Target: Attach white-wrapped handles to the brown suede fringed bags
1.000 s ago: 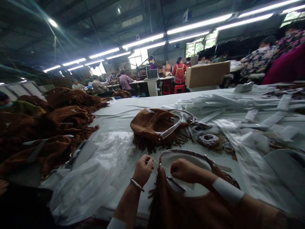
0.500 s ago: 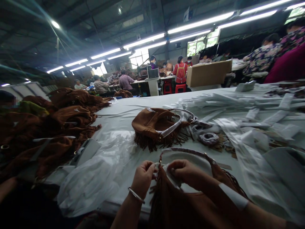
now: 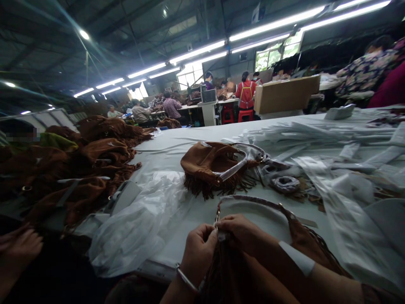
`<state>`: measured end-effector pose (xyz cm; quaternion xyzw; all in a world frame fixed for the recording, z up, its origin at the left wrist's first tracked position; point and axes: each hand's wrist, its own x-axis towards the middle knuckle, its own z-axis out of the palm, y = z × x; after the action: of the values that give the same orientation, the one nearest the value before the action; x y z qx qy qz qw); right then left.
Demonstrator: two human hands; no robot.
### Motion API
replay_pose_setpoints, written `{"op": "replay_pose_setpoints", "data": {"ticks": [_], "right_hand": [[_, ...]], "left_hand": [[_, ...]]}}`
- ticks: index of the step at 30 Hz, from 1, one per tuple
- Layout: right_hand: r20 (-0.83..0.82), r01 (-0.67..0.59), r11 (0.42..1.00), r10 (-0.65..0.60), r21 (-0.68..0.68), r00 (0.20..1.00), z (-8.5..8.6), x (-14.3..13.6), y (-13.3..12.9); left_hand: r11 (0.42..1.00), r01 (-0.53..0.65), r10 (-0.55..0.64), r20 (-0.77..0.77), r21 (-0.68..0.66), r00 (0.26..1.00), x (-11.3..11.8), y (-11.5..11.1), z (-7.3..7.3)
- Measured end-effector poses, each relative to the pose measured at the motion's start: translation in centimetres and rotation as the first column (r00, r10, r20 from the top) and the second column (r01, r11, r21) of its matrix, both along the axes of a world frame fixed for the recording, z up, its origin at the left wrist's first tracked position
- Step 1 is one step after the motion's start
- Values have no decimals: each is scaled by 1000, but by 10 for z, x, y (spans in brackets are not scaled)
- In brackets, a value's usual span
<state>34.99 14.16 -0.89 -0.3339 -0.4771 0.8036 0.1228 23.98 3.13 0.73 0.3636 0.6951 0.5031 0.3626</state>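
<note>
A brown fringed handbag (image 3: 303, 240) lies against the near table edge. Its handle (image 3: 249, 198), wrapped in clear film, arches up on the table. At the metal fitting on the handle's left end, my left hand (image 3: 201, 249) is closed in a pinch on a bit of white wrapping (image 3: 222, 236). Right beside it, my right hand (image 3: 238, 230) pinches the same wrapping, fingertips nearly touching the left ones. Its forearm crosses over the bag's opening. Fingers hide much of the fitting. Beyond, a second brown fringed handbag (image 3: 205, 162) sits with a film-wrapped handle.
Brown bags are heaped (image 3: 104, 156) at the left. Clear plastic bags (image 3: 142, 228) lie left of my hands; white packing strips (image 3: 303, 135) and film rolls (image 3: 284, 183) lie to the right. Another person's hand (image 3: 22, 249) shows at lower left. Several co-workers are farther back.
My hands have drawn together at the handle fitting, the right one moving in over the white wrapping. The other person's hand has come further into view at lower left. The view has shifted slightly.
</note>
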Motion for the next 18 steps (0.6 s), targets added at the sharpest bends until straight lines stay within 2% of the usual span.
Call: {"op": "replay_pose_setpoints", "data": {"ticks": [3,12,18], "right_hand": [[5,10,998,-10,-58,1000,-2,3,1],[-108,-32,993,20,-110,994,-8,8,3],[-60,4,992,-11,-124,998,0,9,0]], "left_hand": [[999,-4,5,19,-32,1000,0,1,0],[998,26,-19,144,-51,989,-2,1,-12],[997,42,-30,180,-62,983,-1,2,-5]]}}
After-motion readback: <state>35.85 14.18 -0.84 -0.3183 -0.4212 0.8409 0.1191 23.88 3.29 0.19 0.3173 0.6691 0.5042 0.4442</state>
